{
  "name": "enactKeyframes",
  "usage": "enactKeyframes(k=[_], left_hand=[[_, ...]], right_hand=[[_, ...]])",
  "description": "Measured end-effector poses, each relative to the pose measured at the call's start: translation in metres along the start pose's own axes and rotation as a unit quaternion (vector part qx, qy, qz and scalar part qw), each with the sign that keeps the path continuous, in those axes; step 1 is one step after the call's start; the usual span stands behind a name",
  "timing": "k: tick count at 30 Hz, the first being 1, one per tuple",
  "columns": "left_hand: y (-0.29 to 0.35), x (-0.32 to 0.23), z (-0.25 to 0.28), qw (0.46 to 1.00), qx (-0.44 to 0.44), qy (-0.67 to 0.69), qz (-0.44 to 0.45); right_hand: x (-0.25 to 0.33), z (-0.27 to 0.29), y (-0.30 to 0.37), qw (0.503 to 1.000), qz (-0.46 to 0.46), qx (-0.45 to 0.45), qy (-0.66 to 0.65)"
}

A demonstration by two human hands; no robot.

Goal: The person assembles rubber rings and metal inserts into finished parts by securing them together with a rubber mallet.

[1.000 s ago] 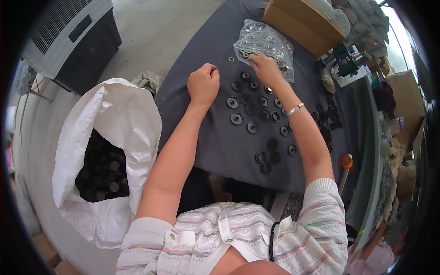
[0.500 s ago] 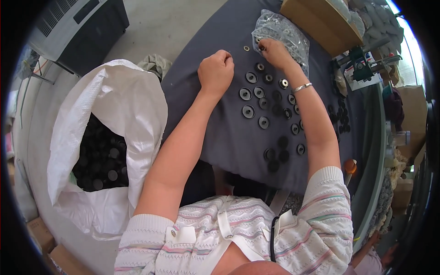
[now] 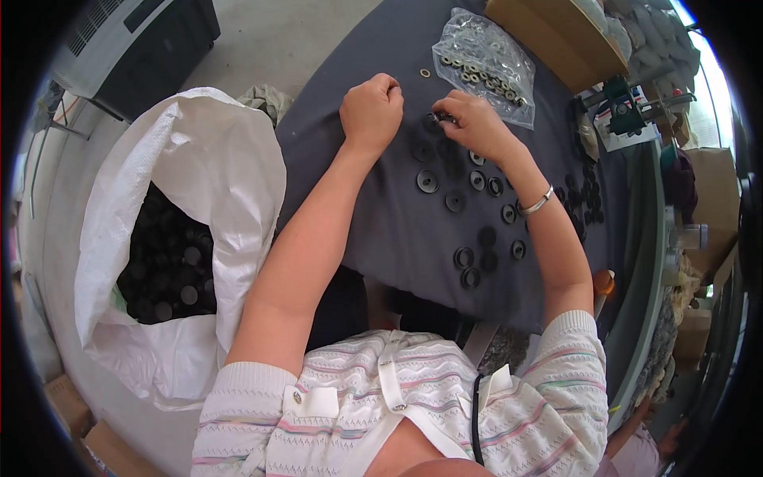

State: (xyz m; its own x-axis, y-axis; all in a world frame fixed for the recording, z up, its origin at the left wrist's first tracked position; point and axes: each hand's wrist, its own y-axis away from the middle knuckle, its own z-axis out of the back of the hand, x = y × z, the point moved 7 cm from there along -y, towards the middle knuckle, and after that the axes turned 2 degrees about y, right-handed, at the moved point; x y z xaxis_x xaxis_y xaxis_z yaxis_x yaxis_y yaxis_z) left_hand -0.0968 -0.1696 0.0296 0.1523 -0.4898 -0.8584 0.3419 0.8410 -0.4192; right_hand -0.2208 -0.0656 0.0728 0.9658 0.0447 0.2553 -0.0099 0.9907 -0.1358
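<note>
My left hand (image 3: 372, 111) is closed above the dark cloth; whatever its fingers may hold is hidden. My right hand (image 3: 477, 126) pinches a black round cap (image 3: 433, 121) at its fingertips, partly covered by the fingers. Below it lie several loose black caps, one of them a cap with a raised centre stud (image 3: 427, 181). Beyond the right hand rests a clear plastic bag (image 3: 520, 67) holding several metal rings (image 3: 486, 79). A single brass-coloured ring (image 3: 425, 72) lies on the cloth between the bag and my left hand.
To the left stands a white woven sack (image 3: 246, 159), its mouth open on many black caps (image 3: 171, 262). A cardboard box (image 3: 560, 40) sits behind the bag. A dark green hand press (image 3: 628, 115) is at the far right, with more black caps (image 3: 590, 195) nearer.
My right hand has left the plastic bag and come nearer and left, over the black caps, now with a cap at its fingertips. The left hand stays closed in nearly the same place.
</note>
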Motion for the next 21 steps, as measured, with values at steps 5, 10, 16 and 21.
enactKeyframes(k=[5, 10, 16, 21], left_hand=[[0.001, 0.001, -0.001, 1.0, -0.001, 0.001, 0.004], [0.0, -0.001, 0.0, 1.0, -0.003, -0.004, -0.002], [0.001, -0.006, -0.003, 1.0, 0.0, -0.021, -0.016], [0.002, 0.003, 0.001, 1.0, 0.01, -0.022, 0.006]], right_hand=[[0.001, -0.01, 0.003, 0.999, 0.002, 0.019, 0.046], [0.004, -0.011, 0.0, 0.998, 0.011, 0.018, 0.063], [0.004, -0.016, -0.001, 0.991, 0.031, 0.03, 0.125], [-0.02, 0.013, -0.001, 0.995, -0.03, -0.098, 0.014]])
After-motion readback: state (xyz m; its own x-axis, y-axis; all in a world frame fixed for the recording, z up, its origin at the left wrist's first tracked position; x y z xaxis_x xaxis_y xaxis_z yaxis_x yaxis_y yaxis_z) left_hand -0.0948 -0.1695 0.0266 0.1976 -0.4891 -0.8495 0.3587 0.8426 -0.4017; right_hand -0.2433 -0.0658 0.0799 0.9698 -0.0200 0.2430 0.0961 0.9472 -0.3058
